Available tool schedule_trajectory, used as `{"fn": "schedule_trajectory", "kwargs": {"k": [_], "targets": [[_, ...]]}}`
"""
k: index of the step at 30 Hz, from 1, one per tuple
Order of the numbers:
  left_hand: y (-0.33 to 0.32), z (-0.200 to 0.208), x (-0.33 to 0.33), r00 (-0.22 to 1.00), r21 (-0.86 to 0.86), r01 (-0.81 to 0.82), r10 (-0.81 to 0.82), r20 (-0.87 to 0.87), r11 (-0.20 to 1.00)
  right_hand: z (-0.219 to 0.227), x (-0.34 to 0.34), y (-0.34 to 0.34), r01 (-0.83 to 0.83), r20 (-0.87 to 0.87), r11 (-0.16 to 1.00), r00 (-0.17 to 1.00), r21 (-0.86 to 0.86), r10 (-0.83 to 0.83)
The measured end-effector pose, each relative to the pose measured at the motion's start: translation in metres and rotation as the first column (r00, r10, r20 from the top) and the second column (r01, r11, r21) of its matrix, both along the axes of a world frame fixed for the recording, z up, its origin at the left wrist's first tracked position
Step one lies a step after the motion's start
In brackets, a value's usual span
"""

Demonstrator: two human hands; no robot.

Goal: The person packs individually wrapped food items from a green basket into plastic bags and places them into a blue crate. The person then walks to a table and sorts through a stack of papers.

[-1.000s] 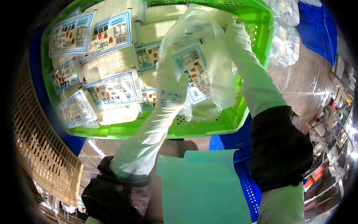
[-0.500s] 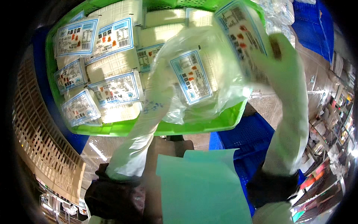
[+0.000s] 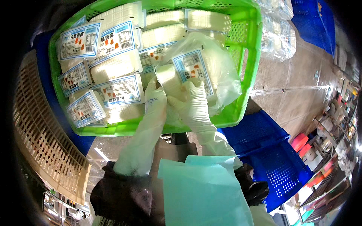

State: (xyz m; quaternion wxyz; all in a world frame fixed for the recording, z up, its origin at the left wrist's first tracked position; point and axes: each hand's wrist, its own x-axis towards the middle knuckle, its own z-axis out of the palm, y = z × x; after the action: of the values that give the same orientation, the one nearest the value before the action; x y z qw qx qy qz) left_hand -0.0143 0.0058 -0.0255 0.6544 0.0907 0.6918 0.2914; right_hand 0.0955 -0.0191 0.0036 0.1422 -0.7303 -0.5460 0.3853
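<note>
A clear plastic bag lies in the green crate, holding a labelled tofu pack. At the bag's near left side, another white tofu pack stands tilted between my gloved hands. My left hand is closed at the bag's near left edge, beside this pack; its fingertips are partly hidden. My right hand grips the pack from the near right, thumb toward the left hand and fingers over the label of the bagged pack. Both hands wear long white gloves.
The green crate holds several more tofu packs, stacked at the left and back. Filled clear bags lie on the floor beyond its right side. Blue crates stand at the near right, a beige slatted crate at the left.
My right hand has moved left and nearer, from the crate's right side to the bag, bringing the tofu pack with it. My left hand has shifted slightly nearer.
</note>
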Motion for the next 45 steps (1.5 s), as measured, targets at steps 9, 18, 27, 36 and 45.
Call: {"fn": "schedule_trajectory", "kwargs": {"k": [9,18,27,36,45], "targets": [[0.019,-0.007,0.0,0.997,0.056,0.051,-0.048,-0.061,0.997,-0.012,-0.004,0.002,0.024,-0.066,0.973,0.998,0.23,-0.009],[0.002,0.034,-0.011,0.713,0.354,0.58,-0.247,-0.656,0.733,-0.007,0.007,0.055,-0.236,0.342,0.971,0.911,-0.03,0.232],[0.019,-0.004,0.011,0.609,0.362,0.76,-0.396,-0.687,0.539,-0.024,0.078,0.08,-0.256,0.445,0.965,0.871,0.049,0.209],[0.026,0.02,-0.018,0.555,0.346,0.824,-0.514,-0.654,0.449,-0.039,0.121,0.163,-0.315,0.533,0.938,0.823,0.143,0.195],[0.018,0.001,-0.021,0.808,0.465,0.588,-0.51,-0.295,0.662,0.023,0.088,0.183,-0.37,0.594,0.915,0.777,0.163,0.209]]}}
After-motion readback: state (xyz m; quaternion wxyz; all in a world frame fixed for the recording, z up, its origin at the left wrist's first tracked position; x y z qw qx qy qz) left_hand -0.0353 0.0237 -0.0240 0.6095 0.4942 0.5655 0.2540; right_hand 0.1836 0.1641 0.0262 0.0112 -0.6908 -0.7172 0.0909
